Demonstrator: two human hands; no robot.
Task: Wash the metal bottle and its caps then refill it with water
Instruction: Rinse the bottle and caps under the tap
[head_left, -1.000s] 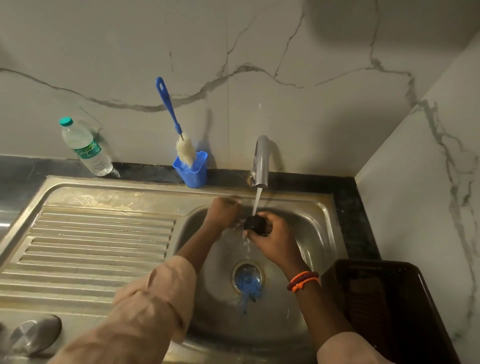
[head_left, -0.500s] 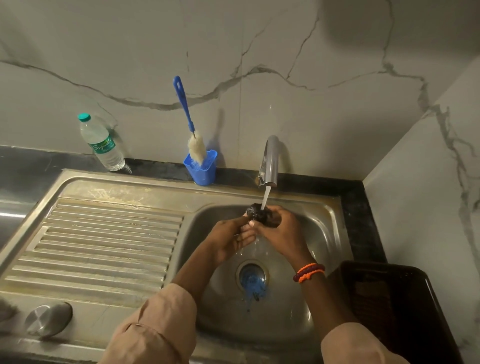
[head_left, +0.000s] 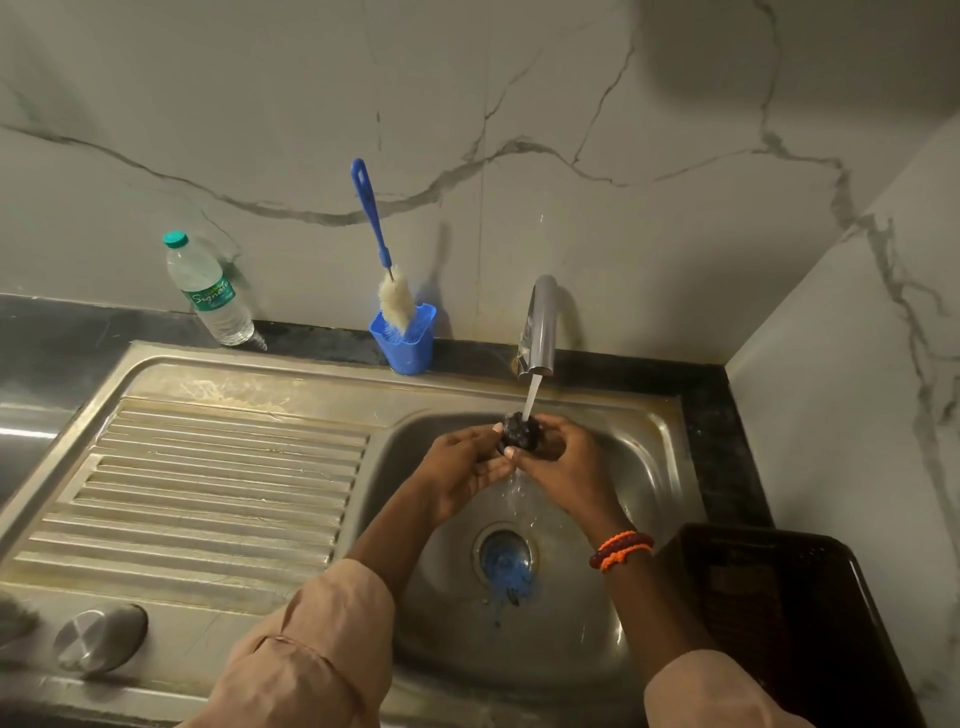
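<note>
A small black cap (head_left: 519, 432) is under the water stream from the tap (head_left: 540, 327), above the sink basin (head_left: 639, 467). My right hand (head_left: 563, 462) grips the cap from the right, and the fingers of my left hand (head_left: 462, 467) press on its left side. A shiny metal cap (head_left: 101, 636) lies on the sink's front left edge. The metal bottle itself is out of view.
A blue bottle brush (head_left: 382, 249) stands in a blue holder (head_left: 404, 338) behind the sink. A plastic water bottle (head_left: 208, 291) stands on the dark counter at the back left. The ribbed drainboard (head_left: 218, 488) lies left of the basin. A dark basket (head_left: 779, 618) sits at the right.
My left hand has come over from the basin's back edge and joined my right hand on the black cap, which now sits higher under the stream.
</note>
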